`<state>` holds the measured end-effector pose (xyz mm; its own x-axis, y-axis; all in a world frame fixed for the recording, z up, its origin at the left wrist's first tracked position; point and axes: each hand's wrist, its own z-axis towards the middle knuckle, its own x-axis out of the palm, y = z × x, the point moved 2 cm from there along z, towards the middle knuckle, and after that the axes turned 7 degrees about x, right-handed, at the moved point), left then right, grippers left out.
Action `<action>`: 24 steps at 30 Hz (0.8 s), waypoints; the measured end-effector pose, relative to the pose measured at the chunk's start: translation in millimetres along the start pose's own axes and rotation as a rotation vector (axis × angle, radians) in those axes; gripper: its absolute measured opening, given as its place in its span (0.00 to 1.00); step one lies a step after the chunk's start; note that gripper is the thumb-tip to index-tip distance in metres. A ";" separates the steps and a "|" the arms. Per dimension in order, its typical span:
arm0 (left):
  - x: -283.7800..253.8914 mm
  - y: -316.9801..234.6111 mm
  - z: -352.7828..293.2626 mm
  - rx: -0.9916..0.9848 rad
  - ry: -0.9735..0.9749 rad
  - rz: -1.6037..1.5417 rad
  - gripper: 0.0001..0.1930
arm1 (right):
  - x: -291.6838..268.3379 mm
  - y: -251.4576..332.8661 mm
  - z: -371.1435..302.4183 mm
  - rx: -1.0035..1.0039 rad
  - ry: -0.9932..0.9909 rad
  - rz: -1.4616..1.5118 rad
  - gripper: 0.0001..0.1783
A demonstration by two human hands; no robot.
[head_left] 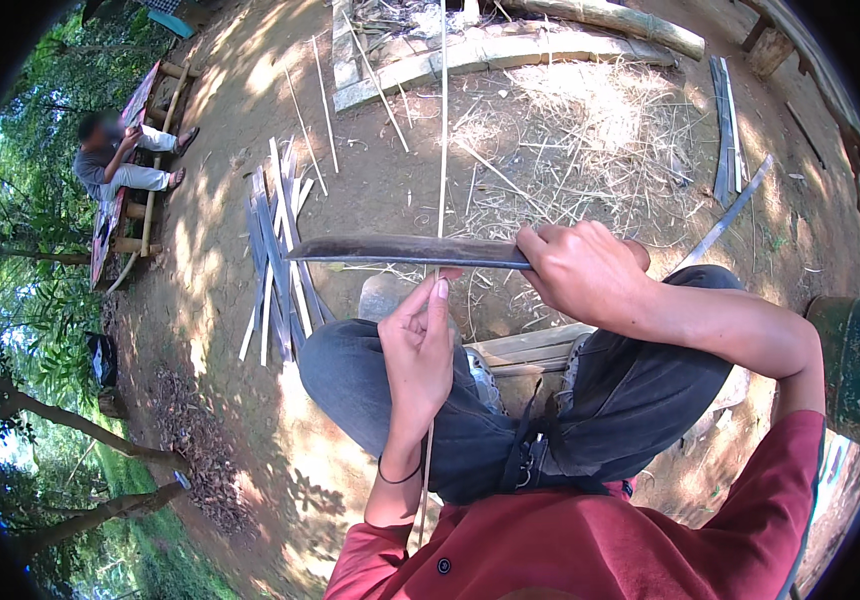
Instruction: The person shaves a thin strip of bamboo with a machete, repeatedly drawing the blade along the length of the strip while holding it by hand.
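My right hand is closed round the handle of a machete, whose long dark blade points left, almost level, in front of my knees. A long thin bamboo strip runs from the top of the view towards me and passes behind the blade. Just below the blade, my left hand pinches this strip between thumb and fingers. A small reddish piece shows at those fingertips; I cannot tell what it is. The strip's near end trails past my left wrist.
Split bamboo pieces lie heaped left of my knee. Pale shavings cover the ground ahead, before a curved stone edging and a bamboo log. More strips lie right. Someone sits on a bench at far left.
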<state>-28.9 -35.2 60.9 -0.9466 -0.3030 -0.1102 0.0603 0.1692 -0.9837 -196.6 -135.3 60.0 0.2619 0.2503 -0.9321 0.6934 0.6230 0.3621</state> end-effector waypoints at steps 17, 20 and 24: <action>8.7 -17.5 9.4 -0.162 0.109 -0.210 0.16 | 1.7 -20.2 9.4 -0.033 -0.162 -0.201 0.07; 4.2 -18.5 4.4 -0.176 0.142 -0.213 0.17 | 1.7 -34.2 19.8 0.065 -0.179 -0.188 0.07; -3.4 -6.2 -18.8 -0.282 0.227 -0.281 0.17 | -9.6 -105.0 53.0 0.313 -0.267 -0.128 0.12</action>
<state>-32.1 -17.6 70.0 -0.9613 -0.1659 0.2201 -0.2674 0.3679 -0.8906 -236.3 -242.4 30.4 0.2962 -0.0403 -0.9543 0.8912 0.3710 0.2610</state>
